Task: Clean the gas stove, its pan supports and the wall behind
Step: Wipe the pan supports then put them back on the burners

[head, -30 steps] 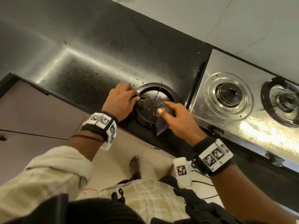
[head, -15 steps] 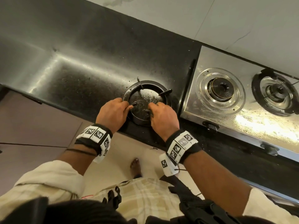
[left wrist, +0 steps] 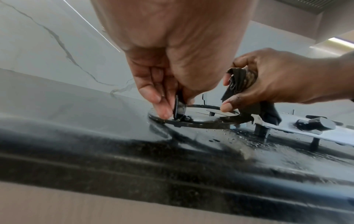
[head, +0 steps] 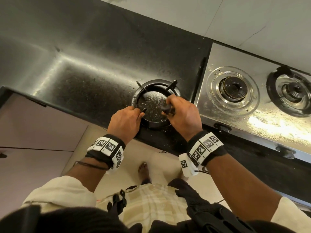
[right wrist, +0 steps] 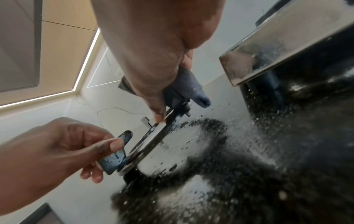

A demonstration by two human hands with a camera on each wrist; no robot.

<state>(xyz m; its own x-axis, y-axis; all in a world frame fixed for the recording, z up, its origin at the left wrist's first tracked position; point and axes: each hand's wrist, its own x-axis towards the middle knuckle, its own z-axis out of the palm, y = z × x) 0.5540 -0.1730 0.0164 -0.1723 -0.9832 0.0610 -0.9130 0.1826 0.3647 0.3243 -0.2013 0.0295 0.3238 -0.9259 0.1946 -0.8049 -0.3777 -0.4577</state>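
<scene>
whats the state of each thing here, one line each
pan support: off the stove, lying on the wet countertop, held at both sides
left hand: pinches one prong of the pan support
right hand: holds a bunched cloth against another prong
cloth: crumpled, dark
countertop: wet, speckled with droplets
gas stove: left burner bare, right burner with its support on

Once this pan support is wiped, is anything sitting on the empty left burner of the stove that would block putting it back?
Nothing visible. The left burner is bare; the pan support lies on the counter beside the stove, held by both hands.
</scene>
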